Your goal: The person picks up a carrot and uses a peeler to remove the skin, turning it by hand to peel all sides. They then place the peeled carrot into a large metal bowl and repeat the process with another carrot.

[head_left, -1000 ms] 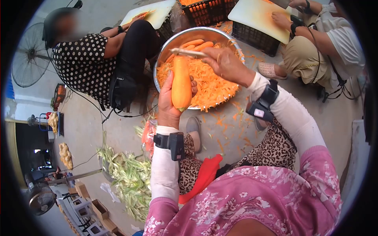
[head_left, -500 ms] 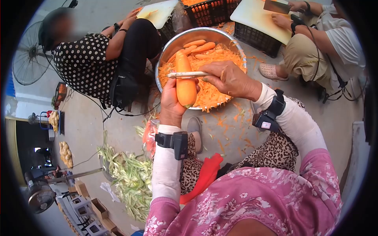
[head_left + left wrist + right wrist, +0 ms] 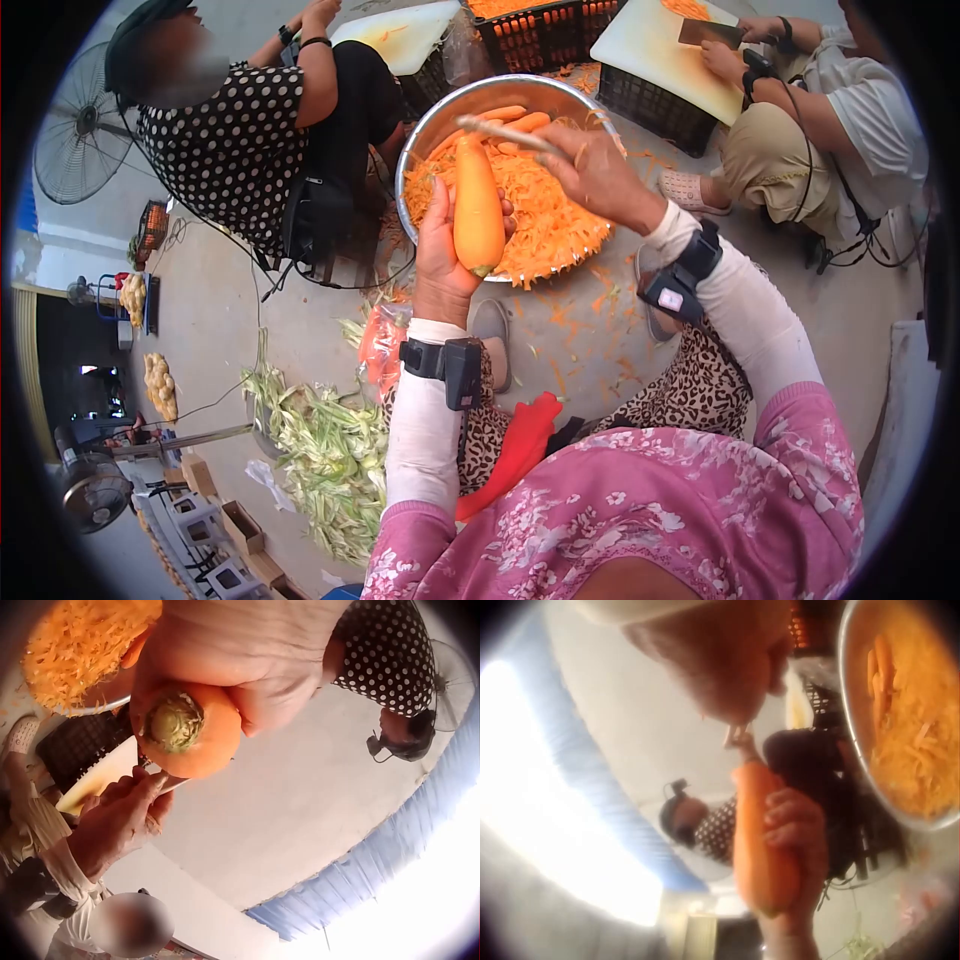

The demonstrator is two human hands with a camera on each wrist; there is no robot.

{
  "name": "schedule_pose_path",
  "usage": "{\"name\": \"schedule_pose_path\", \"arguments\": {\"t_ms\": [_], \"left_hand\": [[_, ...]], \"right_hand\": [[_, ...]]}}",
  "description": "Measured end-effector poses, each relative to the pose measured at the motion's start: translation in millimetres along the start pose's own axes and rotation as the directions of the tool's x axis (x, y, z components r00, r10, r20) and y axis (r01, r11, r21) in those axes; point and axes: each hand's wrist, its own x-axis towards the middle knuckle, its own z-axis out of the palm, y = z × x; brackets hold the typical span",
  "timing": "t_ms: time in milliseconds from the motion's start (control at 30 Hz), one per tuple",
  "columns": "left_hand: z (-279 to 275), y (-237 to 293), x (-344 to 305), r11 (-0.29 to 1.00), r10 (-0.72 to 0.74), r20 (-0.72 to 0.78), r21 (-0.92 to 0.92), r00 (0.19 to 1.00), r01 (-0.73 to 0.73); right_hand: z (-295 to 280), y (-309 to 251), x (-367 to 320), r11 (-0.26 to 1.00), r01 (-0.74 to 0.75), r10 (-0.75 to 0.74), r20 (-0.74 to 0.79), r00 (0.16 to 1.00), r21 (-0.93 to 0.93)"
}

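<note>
My left hand (image 3: 441, 249) grips a thick orange carrot (image 3: 478, 215), its green-brown stem end (image 3: 175, 724) toward me and its narrow end tilted up over the metal basin (image 3: 408, 150). In the right wrist view the fingers of my left hand (image 3: 799, 832) wrap one side of the carrot (image 3: 761, 847). My right hand (image 3: 603, 178) holds a pale-handled peeler (image 3: 512, 135), whose head is at the carrot's far end; contact cannot be told. Orange shreds (image 3: 545, 215) and several whole carrots (image 3: 520, 122) lie in the basin.
Two people sit across from me, beside white cutting boards (image 3: 665, 55) on black crates (image 3: 650, 105); the right one holds a cleaver (image 3: 710, 34). A heap of pale green husks (image 3: 335, 465) and a red-orange plastic bag (image 3: 383, 345) lie on the floor. A fan (image 3: 85, 125) stands at left.
The peeler moved down to the carrot's middle, then back up to its far end. The left seated person's hands rose from the board; the right person's cleaver came into fuller view.
</note>
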Motion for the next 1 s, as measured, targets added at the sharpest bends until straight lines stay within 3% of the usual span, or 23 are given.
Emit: {"name": "schedule_pose_path", "arguments": {"t_ms": [133,200,233,300,367,433,467,533,567,633,733,767,833,900,1000], "left_hand": [[2.4,2.8,-2.4,0.986,-0.019,-0.012,-0.165,1.0,0.016],[1.4,4.6,-3.8,0.957,-0.048,0.008,-0.285,0.999,0.048],[0.4,5.4,-5.5,0.957,-0.05,0.007,-0.285,0.999,0.05],[1.4,6.4,-5.3,0.962,-0.111,0.156,-0.23,0.981,0.146],[6.2,2.7,-8.1,0.972,-0.126,0.118,-0.184,0.985,0.146],[14.5,-0.5,-10.2,0.993,-0.115,0.122,0.023,0.986,0.113],[17.8,-0.9,-12.7,0.994,-0.108,0.071,0.009,0.992,0.107],[11.7,4.1,-8.3,0.995,-0.096,0.054,0.019,0.994,0.095],[7.7,4.4,-8.0,0.997,-0.077,0.034,0.024,0.996,0.076],[4.7,6.6,-6.9,0.998,-0.06,0.0,0.035,0.998,0.06],[-4.7,8.5,-4.0,0.996,-0.056,-0.033,0.068,0.998,0.058],[-8.8,8.8,-3.0,0.994,-0.057,-0.034,0.087,0.998,0.06],[-1.3,6.5,-4.7,0.993,-0.045,-0.065,0.102,0.997,0.051],[-1.0,4.6,-7.2,0.992,-0.035,-0.097,0.114,0.995,0.046],[1.8,0.6,-9.9,0.986,-0.033,-0.089,0.162,0.995,0.047]], "right_hand": [[5.3,-23.4,-17.8,0.989,0.142,-0.146,0.118,0.982,0.04],[12.2,-19.9,-17.6,0.986,0.163,-0.165,0.071,0.984,0.027],[14.9,-17.1,-18.9,0.983,0.185,-0.185,0.023,0.982,0.009],[12.3,0.2,-9.7,0.984,0.168,-0.168,-0.007,0.986,-0.051],[8.6,23.1,0.6,0.981,0.153,-0.16,-0.055,0.986,-0.116],[4.2,38.4,7.6,0.916,-0.07,0.123,0.11,0.986,-0.396],[6.1,42.4,5.6,0.916,-0.079,0.125,0.092,0.988,-0.393],[0.5,35.0,7.4,0.9,-0.299,0.329,0.045,0.943,-0.317],[-1.6,30.8,7.0,0.902,-0.286,0.322,0.059,0.945,-0.324],[-2.5,17.6,3.3,0.992,-0.123,0.123,-0.042,0.992,-0.008],[2.6,2.6,-8.1,0.996,-0.046,0.042,0.047,0.998,0.077],[3.8,-3.6,-12.0,0.996,-0.046,0.043,0.047,0.998,0.077],[6.0,-16.0,-17.3,0.988,0.152,-0.153,0.068,0.986,0.02],[10.9,-10.0,-17.0,0.987,0.16,-0.159,0.038,0.986,0.001],[13.5,29.8,-4.2,0.973,0.068,-0.087,-0.079,0.993,-0.219]]}}
